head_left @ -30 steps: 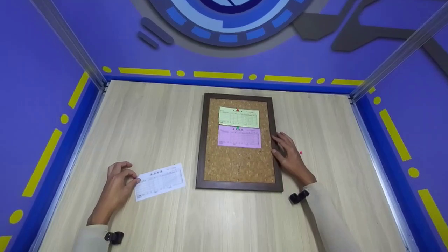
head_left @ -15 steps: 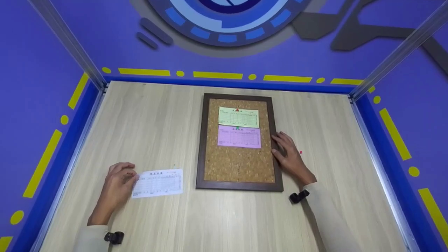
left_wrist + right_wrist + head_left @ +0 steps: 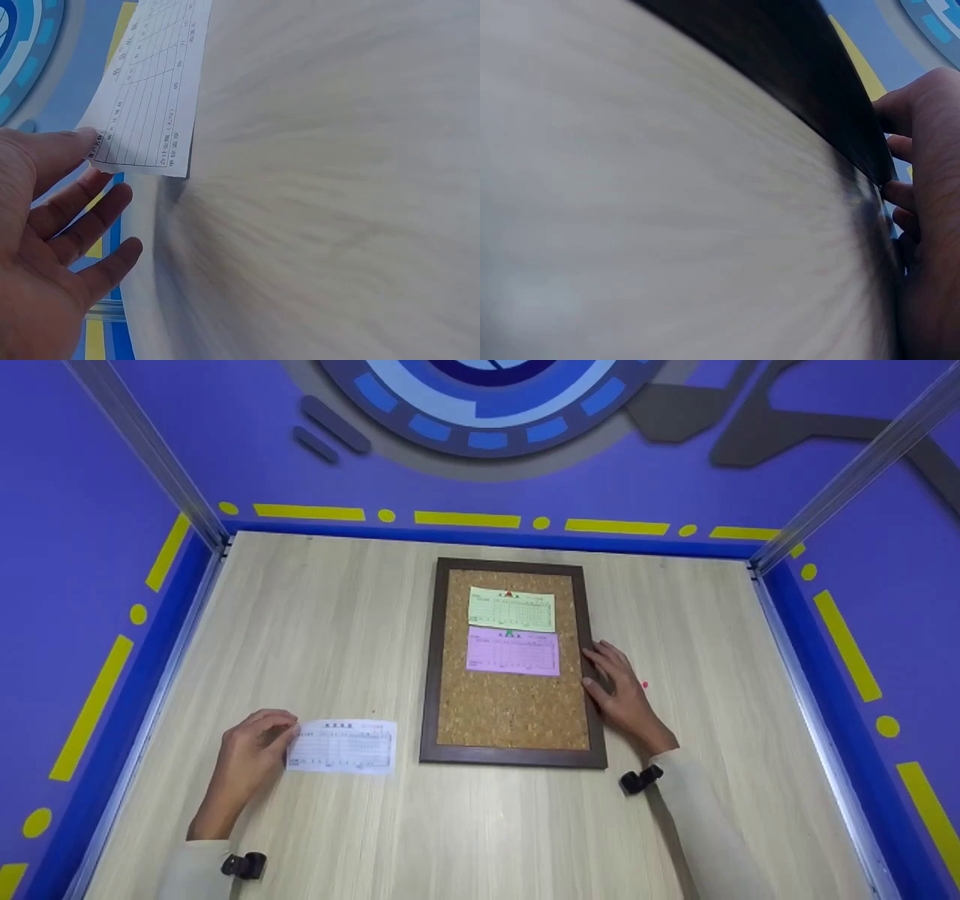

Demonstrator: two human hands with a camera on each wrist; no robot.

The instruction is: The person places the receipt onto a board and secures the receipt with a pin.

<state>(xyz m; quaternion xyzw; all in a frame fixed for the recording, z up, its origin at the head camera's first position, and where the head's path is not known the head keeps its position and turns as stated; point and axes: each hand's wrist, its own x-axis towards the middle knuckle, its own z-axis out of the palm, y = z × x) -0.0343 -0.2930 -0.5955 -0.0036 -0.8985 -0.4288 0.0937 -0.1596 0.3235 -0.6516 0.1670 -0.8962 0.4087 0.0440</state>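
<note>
A white printed slip [image 3: 342, 748] is pinched at its upper left corner by my left hand [image 3: 251, 754], left of the board. In the left wrist view the slip [image 3: 154, 90] slants up from the table, thumb [image 3: 64, 154] on its corner and the other fingers spread loosely. My right hand [image 3: 621, 690] rests against the right side of a brown-framed corkboard [image 3: 510, 712], fingertips and thumb touching the frame. A green slip [image 3: 511, 613] hangs on the board under a red pushpin [image 3: 509, 594]. Below it is a purple slip [image 3: 513, 655] with a green pushpin [image 3: 510, 634].
The board lies on a light wooden table [image 3: 352, 607]. A small red object [image 3: 645, 685] lies right of my right hand; a tiny dot [image 3: 373, 712] shows just above the white slip. Blue-purple walls [image 3: 480, 495] with yellow marks bound the table on the back and sides.
The white slip has turned from a slant to nearly level, with its pinched left end raised. My left fingers have shifted slightly on its corner. My right hand and the board stay put.
</note>
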